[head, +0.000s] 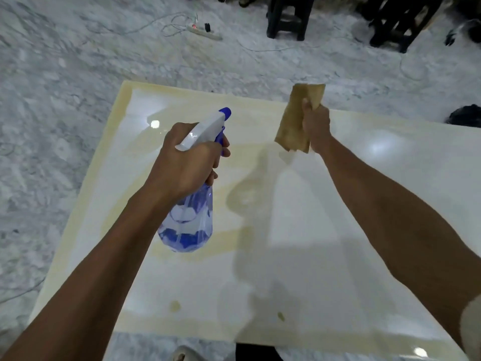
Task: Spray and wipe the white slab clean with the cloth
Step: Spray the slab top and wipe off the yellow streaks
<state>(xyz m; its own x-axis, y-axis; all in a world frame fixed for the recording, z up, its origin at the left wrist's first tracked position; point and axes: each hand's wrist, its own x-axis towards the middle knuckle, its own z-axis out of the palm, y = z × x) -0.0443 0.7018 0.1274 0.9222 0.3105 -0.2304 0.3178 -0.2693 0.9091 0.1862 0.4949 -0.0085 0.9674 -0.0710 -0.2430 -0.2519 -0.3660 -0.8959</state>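
Head view, left grip [187,162] clenching spray bottle [190,217], right grip [316,126] clenching cloth [296,121], above slab [338,230]

A home room is showing here: grey-veined marble floor [65,74] lying all around, a white power strip [205,32] with loose cords trailing at the far side, dark stools [289,16] standing far right.

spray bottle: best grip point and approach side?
Grip the narrow neck just under the white trigger head, as the left hand does on the spray bottle. Come from the rear, opposite the blue nozzle: the body flares wide below, and a finger reaches the trigger.
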